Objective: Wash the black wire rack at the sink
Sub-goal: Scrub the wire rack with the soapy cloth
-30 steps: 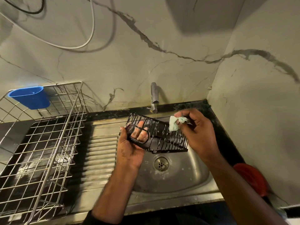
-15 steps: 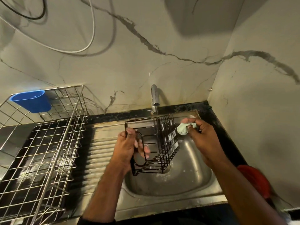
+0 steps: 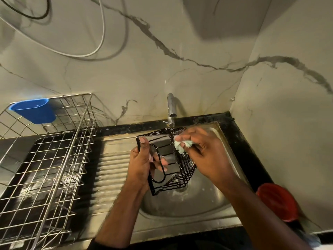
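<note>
Sink (image 3: 203, 208) basin lay below, catching runoff. Black wire rack (image 3: 173, 159) was held over it, just under the tap (image 3: 170, 112), tilted with open side toward the viewer, probably to expose inner wires. Left hand (image 3: 144, 163) gripped the rack's looped end, steadying it. Right hand (image 3: 203, 150) pinched a pale cloth (image 3: 181, 146) against the far wires, evidently scrubbing.

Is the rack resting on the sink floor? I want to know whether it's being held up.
No. The left hand grips the rack by one end, holding it above the sink.
</note>
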Motion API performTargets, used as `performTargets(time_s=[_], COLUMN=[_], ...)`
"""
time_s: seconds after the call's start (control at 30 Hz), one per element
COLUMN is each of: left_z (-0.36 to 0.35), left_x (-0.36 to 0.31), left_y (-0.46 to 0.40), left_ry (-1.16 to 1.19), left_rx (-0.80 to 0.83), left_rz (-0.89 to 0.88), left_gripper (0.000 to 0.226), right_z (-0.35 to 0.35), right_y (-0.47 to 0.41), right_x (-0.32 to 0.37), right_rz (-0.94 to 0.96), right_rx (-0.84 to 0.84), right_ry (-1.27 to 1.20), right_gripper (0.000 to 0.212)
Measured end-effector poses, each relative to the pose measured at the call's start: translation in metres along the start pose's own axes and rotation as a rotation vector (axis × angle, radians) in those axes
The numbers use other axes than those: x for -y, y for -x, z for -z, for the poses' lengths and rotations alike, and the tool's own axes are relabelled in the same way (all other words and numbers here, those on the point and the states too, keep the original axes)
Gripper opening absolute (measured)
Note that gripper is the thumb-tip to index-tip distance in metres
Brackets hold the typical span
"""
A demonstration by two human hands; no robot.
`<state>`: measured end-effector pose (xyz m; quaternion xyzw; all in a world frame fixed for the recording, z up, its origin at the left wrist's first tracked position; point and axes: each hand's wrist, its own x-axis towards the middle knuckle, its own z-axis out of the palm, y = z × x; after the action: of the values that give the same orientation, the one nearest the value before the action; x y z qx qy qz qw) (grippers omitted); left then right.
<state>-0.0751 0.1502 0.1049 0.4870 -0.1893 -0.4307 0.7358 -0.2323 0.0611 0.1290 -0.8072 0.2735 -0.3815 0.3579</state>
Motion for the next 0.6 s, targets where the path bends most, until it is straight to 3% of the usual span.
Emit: performTargets(time_s=[0.1,0.2,0.3,0.43,0.5,0.6], left_z=[0.002,0.004,0.002,0.0,0.0,-0.007], left_x=[-0.002,-0.003,-0.011,-0.024,-0.023,-0.016], left_y=[-0.004,-0.006,-0.005,-0.004,-0.002,0.002], left_ry=[0.005,-0.104,-0.367,-0.693,-0.897,-1.299], left_rx=[-0.036,0.049,0.214,0.372,0.428,0.523], left_rz=[-0.026,-0.053,-0.05,0.01,0.011,-0.049], left_gripper=[0.053,0.052,0.032,0.011,0.029,0.05], right_z=[0.01,0.02,0.02,0.025,0.033,0.04], right_y=[0.008,0.01,0.005,-0.004,-0.008,-0.009], right_x=[-0.013,-0.02,-0.012,-0.01,-0.011,-0.016], right_rz=[-0.16,-0.271,-0.298,-0.29,-0.318,-0.333], right_rx=[0.189,0.253,0.13,-0.213,-0.331,-0.287], right_ry=[0.076,-0.005,-0.334,-0.503,-0.64,-0.559], right_gripper=[0.022,0.018,0.018,0.015,0.016,0.021])
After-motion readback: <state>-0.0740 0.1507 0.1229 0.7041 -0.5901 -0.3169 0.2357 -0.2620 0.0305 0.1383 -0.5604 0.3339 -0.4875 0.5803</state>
